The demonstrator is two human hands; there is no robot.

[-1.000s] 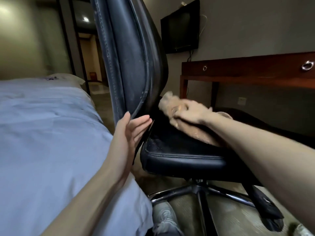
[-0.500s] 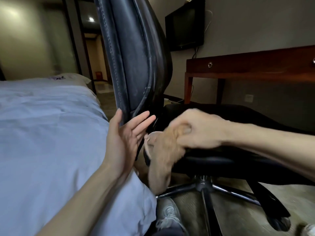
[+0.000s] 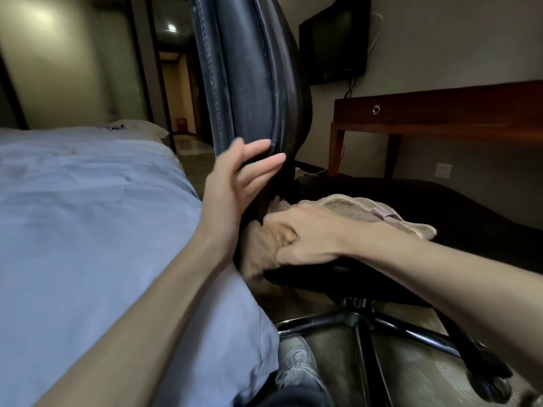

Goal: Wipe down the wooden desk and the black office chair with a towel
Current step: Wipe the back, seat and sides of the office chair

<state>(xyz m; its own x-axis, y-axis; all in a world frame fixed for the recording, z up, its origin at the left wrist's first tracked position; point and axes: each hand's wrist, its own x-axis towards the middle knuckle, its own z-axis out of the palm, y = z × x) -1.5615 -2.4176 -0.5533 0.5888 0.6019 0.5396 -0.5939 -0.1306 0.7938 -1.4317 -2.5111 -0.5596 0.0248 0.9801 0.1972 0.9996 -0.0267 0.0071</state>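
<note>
The black office chair [image 3: 252, 83] stands close in front of me, its tall backrest upright and its seat [image 3: 440, 207] reaching to the right. My left hand [image 3: 235, 186] rests flat against the lower edge of the backrest, fingers spread and holding nothing. My right hand [image 3: 302, 239] grips a beige towel [image 3: 352, 208] at the near left corner of the seat; part of the towel lies across the seat, part hangs over the edge. The wooden desk [image 3: 458, 110] stands against the far wall on the right.
A bed with a pale blue sheet [image 3: 88, 230] fills the left side, right beside the chair. The chair's chrome star base [image 3: 358, 321] and a caster [image 3: 484, 374] sit on the floor below. A dark TV [image 3: 335, 39] hangs on the wall. My shoe [image 3: 296, 365] is near the base.
My right hand dragged the towel from the back of the seat forward over its near left edge, and now part of the towel lies spread on the seat again. My left hand stayed on the backrest.
</note>
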